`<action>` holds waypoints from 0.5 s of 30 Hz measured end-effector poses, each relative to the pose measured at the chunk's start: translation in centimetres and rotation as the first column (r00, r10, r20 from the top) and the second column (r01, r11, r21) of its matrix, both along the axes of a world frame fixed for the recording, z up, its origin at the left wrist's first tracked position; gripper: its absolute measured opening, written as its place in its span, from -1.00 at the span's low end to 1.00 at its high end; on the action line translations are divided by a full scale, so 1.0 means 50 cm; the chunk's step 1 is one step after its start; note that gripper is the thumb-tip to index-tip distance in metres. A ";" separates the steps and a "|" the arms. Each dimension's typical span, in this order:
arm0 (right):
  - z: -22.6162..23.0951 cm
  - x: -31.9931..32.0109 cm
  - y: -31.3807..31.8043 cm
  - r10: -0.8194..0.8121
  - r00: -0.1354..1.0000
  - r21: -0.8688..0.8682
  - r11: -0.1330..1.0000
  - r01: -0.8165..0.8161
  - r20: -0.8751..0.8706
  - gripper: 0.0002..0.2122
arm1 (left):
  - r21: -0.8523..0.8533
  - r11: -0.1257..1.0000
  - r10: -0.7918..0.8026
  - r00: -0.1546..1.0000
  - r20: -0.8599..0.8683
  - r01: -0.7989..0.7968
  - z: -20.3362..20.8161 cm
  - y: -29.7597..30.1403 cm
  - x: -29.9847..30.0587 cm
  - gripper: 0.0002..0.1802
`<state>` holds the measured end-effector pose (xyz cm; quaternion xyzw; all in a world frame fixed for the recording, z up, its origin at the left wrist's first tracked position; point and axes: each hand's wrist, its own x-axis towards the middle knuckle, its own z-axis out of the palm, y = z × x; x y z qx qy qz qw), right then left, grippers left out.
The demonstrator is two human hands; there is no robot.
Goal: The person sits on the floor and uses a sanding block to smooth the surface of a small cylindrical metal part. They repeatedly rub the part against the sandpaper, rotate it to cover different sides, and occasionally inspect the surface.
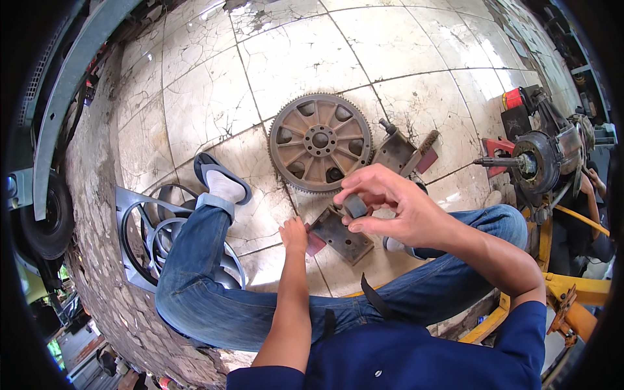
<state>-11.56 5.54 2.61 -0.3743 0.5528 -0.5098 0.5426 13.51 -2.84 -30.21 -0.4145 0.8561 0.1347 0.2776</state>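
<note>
The right hand (390, 205) is raised above the knees, its fingers (364, 185) curled around a small grey block (355, 205) with rounded corners and a dull, matte face; thumb below, fingertips above, so the grip is closed on it. The left hand (294, 235) reaches down to the floor (305, 52), fingers pressed flat and close together on the left edge of a dark, rusty metal plate (341, 235) (roughly square, with small holes in its face). A reddish strip (315, 244) shows just under that hand, touching the plate's left edge.

Farther away lies a large toothed gear wheel (320, 142), brown with rust, round, spoked, with a ring of bolt holes at its hub. To its right rests a second dark plate (394, 151) with a short stud standing up, and a brush with stiff bristles (428, 141) leaning across it.

The floor is pale glazed tile, cracked and stained along the joints. At the left, under the denim leg (195, 260), sits a grey sheet-metal piece with curved ring cut-outs (140, 234). At the right edge stands a machine with a round metal hub and protruding shaft (530, 162) on a yellow frame (578, 286).
</note>
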 end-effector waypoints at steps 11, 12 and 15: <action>-0.030 0.004 0.002 0.318 0.934 0.186 0.940 -0.287 -0.166 -0.65 | 0.314 0.948 -0.091 0.992 0.090 0.059 0.113 -0.173 -0.034 -0.76; -0.024 0.001 0.001 0.293 0.934 0.150 0.952 -0.266 -0.205 -0.66 | 0.288 0.955 -0.101 0.991 0.082 0.074 0.141 -0.211 -0.038 -0.78; -0.008 -0.017 -0.002 0.184 0.925 0.039 0.983 -0.182 -0.333 -0.68 | 0.279 0.960 0.081 0.980 -0.182 -0.027 0.235 -0.329 -0.059 -0.72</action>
